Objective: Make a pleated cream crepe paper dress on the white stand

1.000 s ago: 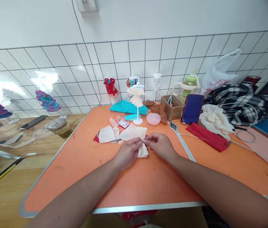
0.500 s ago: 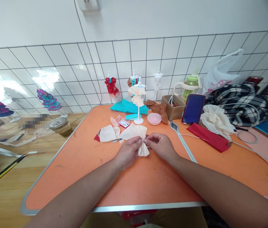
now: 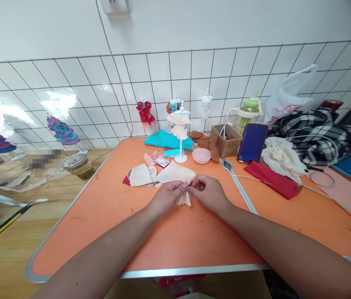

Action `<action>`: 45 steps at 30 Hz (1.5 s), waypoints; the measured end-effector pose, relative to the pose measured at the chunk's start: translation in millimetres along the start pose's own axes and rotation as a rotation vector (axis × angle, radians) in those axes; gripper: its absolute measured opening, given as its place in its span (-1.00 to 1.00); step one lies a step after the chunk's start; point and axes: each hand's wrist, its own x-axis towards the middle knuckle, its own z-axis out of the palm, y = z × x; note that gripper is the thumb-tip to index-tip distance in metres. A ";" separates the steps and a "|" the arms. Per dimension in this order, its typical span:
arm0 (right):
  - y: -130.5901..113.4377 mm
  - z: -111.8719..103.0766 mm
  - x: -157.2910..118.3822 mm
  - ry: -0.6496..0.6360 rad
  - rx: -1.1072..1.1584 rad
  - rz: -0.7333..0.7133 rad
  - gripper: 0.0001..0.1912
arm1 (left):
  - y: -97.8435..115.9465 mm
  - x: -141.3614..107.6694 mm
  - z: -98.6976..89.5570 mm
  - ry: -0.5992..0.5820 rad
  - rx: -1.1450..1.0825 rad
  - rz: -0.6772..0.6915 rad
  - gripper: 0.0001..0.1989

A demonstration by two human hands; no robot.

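My left hand (image 3: 169, 197) and my right hand (image 3: 208, 192) meet above the orange table (image 3: 163, 241), both pinching a gathered piece of cream cloth (image 3: 184, 199) at its middle. Pleated ends of the cloth fan out below and above my fingertips. Just behind my hands lies a flat cream cloth (image 3: 171, 172). Beyond it a small white dress form (image 3: 181, 145) wears a pleated cream piece. A white cloth piece (image 3: 140, 175) and small scissors (image 3: 152, 184) rest left of my hands.
A pink bowl (image 3: 201, 156), a cardboard box (image 3: 227, 141) and a phone (image 3: 252, 143) stand behind and right. Red cloth (image 3: 271, 180) lies farther right, beside a grey strap (image 3: 240, 187). Turquoise cloth (image 3: 163, 140) lies near the wall. A jar (image 3: 79, 165) stands at left.
My fingertips have drawn closer together over the gathered cloth. The cloth has turned slightly, and its lower end shows less. The view has shifted a little.
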 end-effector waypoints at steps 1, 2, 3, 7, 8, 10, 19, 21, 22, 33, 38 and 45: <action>0.7 -1.2 0.6 -0.007 -0.013 -0.016 -0.78 | 1.6 -0.2 -1.2 0.006 -0.010 -0.024 -0.67; 1.9 -2.9 1.7 -0.021 -0.003 -0.028 -0.77 | 3.6 -0.6 -2.3 0.015 -0.032 -0.051 -0.68; 3.5 -5.0 3.4 -0.047 0.031 -0.032 -0.73 | 5.8 -1.4 -3.3 0.017 -0.060 -0.079 -0.68; 8.2 -15.3 10.3 -0.344 0.296 0.045 -0.37 | 14.2 -7.5 -5.9 -0.180 -0.181 -0.198 -0.71; 8.0 -17.4 11.1 -0.455 0.361 0.059 -0.30 | 15.5 -9.4 -6.1 -0.265 -0.212 -0.228 -0.71; 6.0 -20.2 11.1 -0.633 0.466 0.060 -0.25 | 17.1 -12.5 -6.5 -0.395 -0.250 -0.279 -0.73; 1.4 -31.7 11.5 -0.588 0.510 0.096 -0.64 | 22.8 -13.0 -14.6 -0.485 -0.163 -0.404 -0.75; 1.8 -34.3 12.6 -0.562 0.473 0.101 -0.64 | 24.2 -12.6 -17.5 -0.480 -0.114 -0.391 -0.72; 1.8 -34.7 12.5 -0.546 0.449 0.098 -0.65 | 25.0 -12.9 -18.7 -0.462 -0.066 -0.370 -0.71; -5.1 -15.5 1.0 -0.355 0.309 0.009 -0.76 | 36.8 -21.2 -9.9 -0.171 0.583 0.200 -0.78; 0.3 -20.2 6.4 -0.369 0.378 0.060 -0.74 | 27.5 -14.3 -17.0 -0.168 0.693 0.151 -0.76; 15.6 -23.4 17.4 -0.059 0.049 -0.113 -0.79 | 48.7 -13.5 -49.5 -0.044 0.373 0.099 -0.71</action>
